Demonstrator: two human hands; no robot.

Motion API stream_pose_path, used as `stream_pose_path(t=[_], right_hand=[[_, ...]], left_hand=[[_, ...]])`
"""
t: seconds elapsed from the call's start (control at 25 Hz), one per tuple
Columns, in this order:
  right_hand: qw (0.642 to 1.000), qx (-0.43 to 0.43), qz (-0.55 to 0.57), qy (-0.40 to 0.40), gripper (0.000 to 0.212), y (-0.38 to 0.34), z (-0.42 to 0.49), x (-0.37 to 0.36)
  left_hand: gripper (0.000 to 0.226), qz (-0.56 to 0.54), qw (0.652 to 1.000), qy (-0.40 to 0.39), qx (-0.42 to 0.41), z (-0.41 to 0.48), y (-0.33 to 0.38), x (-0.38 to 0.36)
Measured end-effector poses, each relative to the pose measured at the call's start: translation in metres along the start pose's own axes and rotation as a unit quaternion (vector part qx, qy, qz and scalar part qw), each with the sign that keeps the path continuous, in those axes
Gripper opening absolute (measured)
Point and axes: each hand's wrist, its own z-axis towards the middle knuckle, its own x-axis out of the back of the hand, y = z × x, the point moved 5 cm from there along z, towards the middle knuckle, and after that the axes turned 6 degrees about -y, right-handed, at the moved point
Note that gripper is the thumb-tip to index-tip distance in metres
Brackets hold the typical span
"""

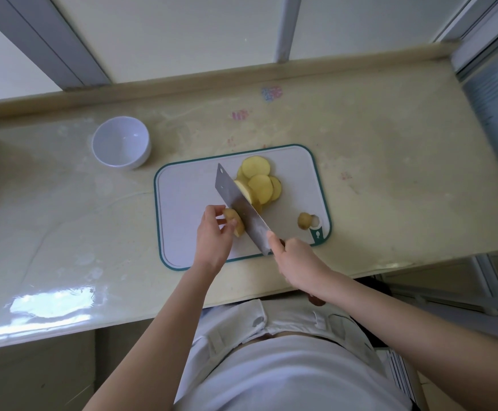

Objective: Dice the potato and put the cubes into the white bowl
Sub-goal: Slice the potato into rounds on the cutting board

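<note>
The left hand [212,237] pinches the remaining potato piece [236,223] with curled fingertips on the near middle of the cutting board [182,200], while the right hand [296,258] is wrapped round the handle of the cleaver [240,203], whose blade stands just right of that piece. Cut round slices [259,180] lie overlapping to the right of the blade toward the board's far edge, and a small end piece [304,221] sits near the board's right near corner. The white bowl [120,142] stands on the counter [390,143], far and left of the board, with no potato in it.
</note>
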Motion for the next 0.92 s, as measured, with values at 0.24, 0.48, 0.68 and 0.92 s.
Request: stream_pose_path(t=[0.24, 0.48, 0.68, 0.92], right_hand=[[0.999, 0.024, -0.044, 0.022, 0.059, -0.014, 0.016, -0.012], [0.998, 0.037, -0.041, 0.028, 0.060, -0.014, 0.023, -0.014], [0.998, 0.045, -0.049, 0.007, 0.061, -0.017, 0.027, -0.001], [0.994, 0.066, -0.082, 0.031, 0.061, -0.020, 0.018, 0.009]], left_hand=[[0.024, -0.008, 1.000, -0.009, -0.008, -0.002, 0.000, 0.000], [0.021, -0.012, 1.000, -0.016, -0.017, -0.004, -0.001, 0.001], [0.019, -0.012, 1.000, -0.017, -0.021, -0.005, -0.002, 0.000], [0.026, -0.041, 0.999, 0.003, -0.034, -0.011, -0.003, 0.000]])
